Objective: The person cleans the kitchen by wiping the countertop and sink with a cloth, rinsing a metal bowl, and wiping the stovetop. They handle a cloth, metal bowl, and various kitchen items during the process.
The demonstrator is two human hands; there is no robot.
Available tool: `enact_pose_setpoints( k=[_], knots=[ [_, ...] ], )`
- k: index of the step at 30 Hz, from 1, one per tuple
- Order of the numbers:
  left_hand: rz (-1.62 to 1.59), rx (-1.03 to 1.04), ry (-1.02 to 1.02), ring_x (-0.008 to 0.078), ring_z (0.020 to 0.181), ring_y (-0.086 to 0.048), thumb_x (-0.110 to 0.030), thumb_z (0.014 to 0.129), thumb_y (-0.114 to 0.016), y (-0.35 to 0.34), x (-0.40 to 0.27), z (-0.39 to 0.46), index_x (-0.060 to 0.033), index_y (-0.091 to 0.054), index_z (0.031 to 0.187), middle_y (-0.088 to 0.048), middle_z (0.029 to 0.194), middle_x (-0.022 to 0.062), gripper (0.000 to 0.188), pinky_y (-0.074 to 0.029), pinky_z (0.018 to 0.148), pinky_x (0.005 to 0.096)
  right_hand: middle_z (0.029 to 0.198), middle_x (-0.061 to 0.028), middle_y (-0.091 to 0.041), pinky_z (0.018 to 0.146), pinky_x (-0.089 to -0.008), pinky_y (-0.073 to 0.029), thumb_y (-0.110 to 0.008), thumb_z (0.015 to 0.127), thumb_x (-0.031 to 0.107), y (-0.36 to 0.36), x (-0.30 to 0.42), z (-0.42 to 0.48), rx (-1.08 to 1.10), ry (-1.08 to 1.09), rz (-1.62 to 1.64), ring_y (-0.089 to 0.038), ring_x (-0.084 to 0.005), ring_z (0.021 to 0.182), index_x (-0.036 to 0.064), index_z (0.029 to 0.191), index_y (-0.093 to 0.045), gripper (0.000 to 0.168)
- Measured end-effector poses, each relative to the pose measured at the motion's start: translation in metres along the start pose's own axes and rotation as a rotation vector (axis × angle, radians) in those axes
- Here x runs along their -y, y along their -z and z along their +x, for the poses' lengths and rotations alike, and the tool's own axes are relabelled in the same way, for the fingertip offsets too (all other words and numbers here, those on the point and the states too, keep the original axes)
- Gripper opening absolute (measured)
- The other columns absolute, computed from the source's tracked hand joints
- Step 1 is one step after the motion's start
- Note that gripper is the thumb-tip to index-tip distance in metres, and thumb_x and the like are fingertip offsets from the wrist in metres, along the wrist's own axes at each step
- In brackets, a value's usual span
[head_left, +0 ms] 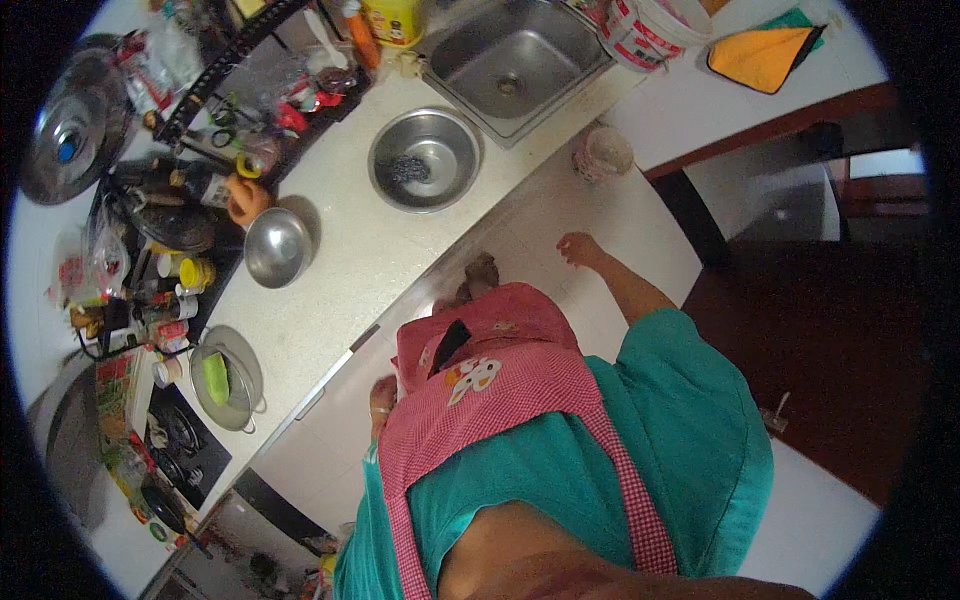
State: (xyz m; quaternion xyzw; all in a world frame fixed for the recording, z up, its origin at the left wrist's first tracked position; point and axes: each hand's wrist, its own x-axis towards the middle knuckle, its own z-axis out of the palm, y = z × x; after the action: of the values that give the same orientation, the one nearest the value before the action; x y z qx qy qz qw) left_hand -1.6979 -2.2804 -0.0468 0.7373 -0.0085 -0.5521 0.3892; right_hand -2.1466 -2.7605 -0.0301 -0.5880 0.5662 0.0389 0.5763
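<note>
My right hand (577,250) hangs over the tiled floor beside my red checked apron (517,360), its fingers loosely bent and nothing seen in them. At the apron's left edge is my left hand (383,394), partly covered, with a band at the wrist. Along the pale counter (330,300) to my left sits a mesh strainer (246,358) with a handle, holding a peeled green vegetable (215,379). Farther along are a stainless steel bowl (277,247) and a steel basin (450,150) with a dark, tangled scourer-like thing (409,170) inside.
A steel sink (517,45) is set into the counter's far end. On the floor below stands a small bucket (602,154). A white-and-red bucket (652,37) and an orange cloth (761,60) lie beyond. Bottles, jars and a gas stove (184,442) line the left side.
</note>
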Motion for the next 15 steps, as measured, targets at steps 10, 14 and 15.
enact_pose_setpoints(
  k=[10, 14, 15],
  knots=[
    [0.316, 0.314, -0.152, 0.0181, 0.078, -0.065, -0.011, 0.089, -0.057, -0.104, -0.227, 0.038, -0.0023, -0.06, 0.11, -0.066, 0.098, 0.0094, 0.023, -0.054, 0.065, 0.0299, 0.073, -0.0032, -0.065, 0.051, -0.0256, -0.047, -0.066, 0.086, 0.019, 0.041, 0.136, 0.045, -0.67, 0.321, 0.102, -0.058, -0.0124, 0.059, 0.004, 0.095, -0.067, 0.017],
    [0.26, 0.394, -0.17, 0.0171, 0.08, -0.064, -0.01, 0.09, -0.056, -0.115, -0.261, 0.049, -0.0013, -0.061, 0.11, -0.066, 0.1, 0.0093, 0.023, -0.054, 0.068, 0.0296, 0.077, -0.009, -0.065, 0.05, -0.0306, -0.05, -0.075, 0.08, 0.026, 0.041, 0.149, 0.079, -0.821, 0.165, -0.014, -0.061, -0.0159, 0.06, 0.002, 0.094, -0.065, 0.029],
    [0.251, 0.392, -0.159, 0.0172, 0.08, -0.064, -0.01, 0.09, -0.056, -0.113, -0.258, 0.054, -0.0014, -0.061, 0.11, -0.066, 0.1, 0.0094, 0.023, -0.054, 0.068, 0.0296, 0.079, -0.0115, -0.065, 0.048, -0.0328, -0.05, -0.077, 0.077, 0.027, 0.033, 0.167, 0.082, -0.811, 0.018, 0.236, -0.062, -0.0178, 0.06, 0.001, 0.093, -0.064, 0.033]
  ],
)
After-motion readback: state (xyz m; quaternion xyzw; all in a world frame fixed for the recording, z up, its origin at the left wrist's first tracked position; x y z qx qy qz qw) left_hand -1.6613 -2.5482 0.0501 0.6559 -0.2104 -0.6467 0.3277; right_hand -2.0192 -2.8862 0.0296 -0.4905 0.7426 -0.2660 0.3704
